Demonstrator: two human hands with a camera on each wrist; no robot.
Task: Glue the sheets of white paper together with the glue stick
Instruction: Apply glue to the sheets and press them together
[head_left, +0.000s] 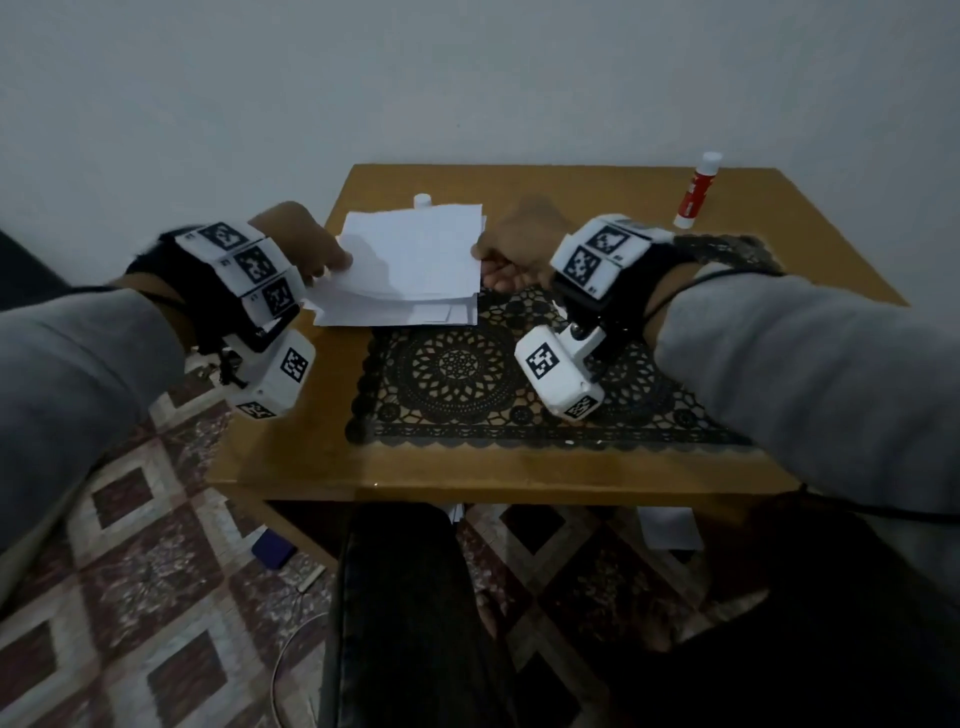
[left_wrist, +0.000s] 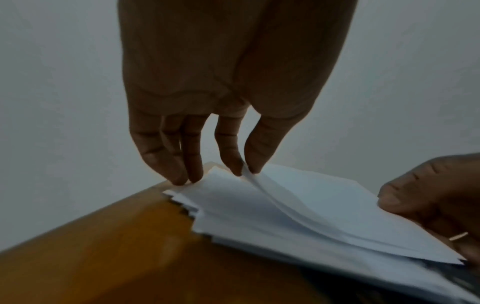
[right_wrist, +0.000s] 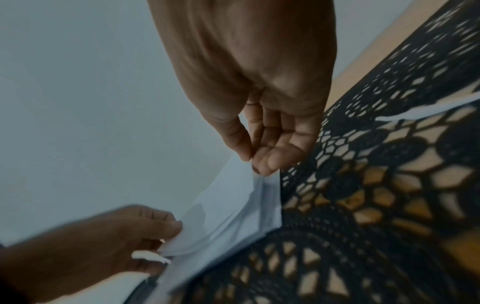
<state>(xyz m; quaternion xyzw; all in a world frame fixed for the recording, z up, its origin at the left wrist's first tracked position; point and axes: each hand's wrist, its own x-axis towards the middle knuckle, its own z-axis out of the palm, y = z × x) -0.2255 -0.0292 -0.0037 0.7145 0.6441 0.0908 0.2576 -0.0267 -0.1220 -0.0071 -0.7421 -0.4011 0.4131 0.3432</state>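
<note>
A stack of white paper sheets (head_left: 400, 312) lies on the wooden table (head_left: 571, 192), partly on a black lace mat. The top sheet (head_left: 415, 249) is raised off the stack and bows in the middle. My left hand (head_left: 332, 267) pinches its left edge between thumb and forefinger (left_wrist: 244, 168), while its other fingers (left_wrist: 182, 179) touch the stack's corner. My right hand (head_left: 483, 257) pinches the sheet's right edge (right_wrist: 253, 162). A red glue stick (head_left: 698, 192) with a white cap stands at the back right of the table, away from both hands.
A small white cap (head_left: 422, 200) shows just behind the paper. The black lace mat (head_left: 467, 374) covers the middle and right of the table. A wall runs behind the table. Patterned carpet (head_left: 145, 545) and loose papers (head_left: 670, 527) lie on the floor below.
</note>
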